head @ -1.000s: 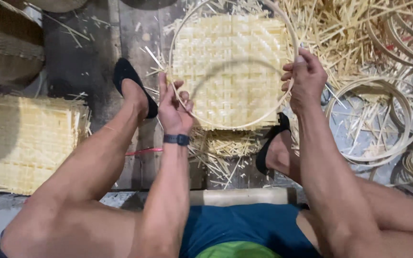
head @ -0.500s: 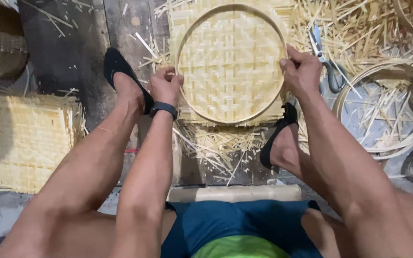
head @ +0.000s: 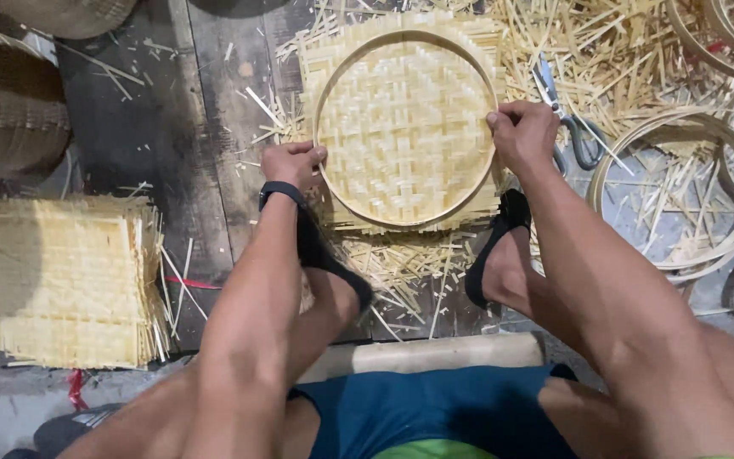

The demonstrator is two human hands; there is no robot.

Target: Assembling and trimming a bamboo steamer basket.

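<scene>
To your left on the dark plank floor [head: 172, 127] sits a stack of square woven mats [head: 65, 276]. Beyond it, at upper left, are brown woven baskets [head: 10, 110]. On your right lie loose bamboo hoops [head: 681, 191], scissors [head: 571, 123] with grey handles, and a heap of pale bamboo offcuts [head: 605, 51].

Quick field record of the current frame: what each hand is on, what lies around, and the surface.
left hand: grips the left edge of the round hoop
right hand: grips the hoop's right edge
woven mat: square, pale, lying under the hoop
scissors: beside the right hand, on the strip scraps
mat stack: far left on the floor
spare hoops: right side
surface: dark wooden boards, littered with strips
</scene>
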